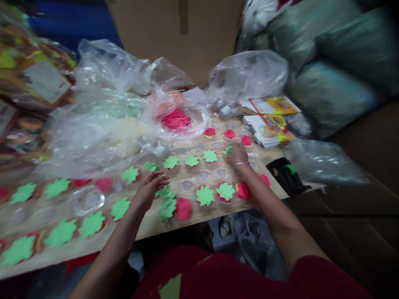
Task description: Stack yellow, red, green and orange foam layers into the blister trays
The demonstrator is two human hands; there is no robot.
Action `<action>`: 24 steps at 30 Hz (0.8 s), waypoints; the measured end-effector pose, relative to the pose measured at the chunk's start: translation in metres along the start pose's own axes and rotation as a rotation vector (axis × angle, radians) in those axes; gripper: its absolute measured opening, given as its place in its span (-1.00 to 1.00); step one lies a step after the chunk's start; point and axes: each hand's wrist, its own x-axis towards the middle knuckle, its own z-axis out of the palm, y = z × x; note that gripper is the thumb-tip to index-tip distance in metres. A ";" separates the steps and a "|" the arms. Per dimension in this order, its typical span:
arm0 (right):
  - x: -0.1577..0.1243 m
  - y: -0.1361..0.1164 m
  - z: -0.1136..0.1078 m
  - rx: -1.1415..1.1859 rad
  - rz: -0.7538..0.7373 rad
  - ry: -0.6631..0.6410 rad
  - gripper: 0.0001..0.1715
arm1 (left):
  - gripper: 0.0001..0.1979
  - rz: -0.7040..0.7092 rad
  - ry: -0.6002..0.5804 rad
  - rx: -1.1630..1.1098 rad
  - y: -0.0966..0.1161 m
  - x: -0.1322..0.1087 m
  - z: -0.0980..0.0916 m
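Note:
My right hand (239, 155) is at the far row of burger-like pieces, its fingers closed on the edge of a green leaf-shaped piece (227, 151). My left hand (152, 186) hovers over the middle of the table with its fingers stretched out. Below it is a loose pile of green leaf-shaped pieces (167, 206), beside a red piece (183, 208). Other green leaf-shaped pieces lie on red and yellow layers in rows, such as one near my right forearm (226, 191). Three red-topped stacks (229, 134) sit beyond my right hand.
Clear plastic bags (102, 128) cover the back left, and one holds red pieces (176, 119). Printed cards (268, 128) are stacked at the right, near a black tape dispenser (288, 176). A clear tray (88, 200) lies at left. A large carton (174, 41) stands behind the table.

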 end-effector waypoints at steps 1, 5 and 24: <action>-0.001 -0.001 -0.001 0.002 -0.020 0.021 -0.62 | -0.66 0.033 0.050 0.023 0.001 -0.002 -0.010; -0.008 -0.033 0.004 0.107 -0.221 0.000 -0.77 | -0.90 0.274 0.336 0.342 0.006 -0.004 -0.044; -0.068 -0.217 0.063 0.984 -0.109 -0.762 -0.81 | -0.78 0.388 0.255 0.843 -0.019 -0.016 -0.047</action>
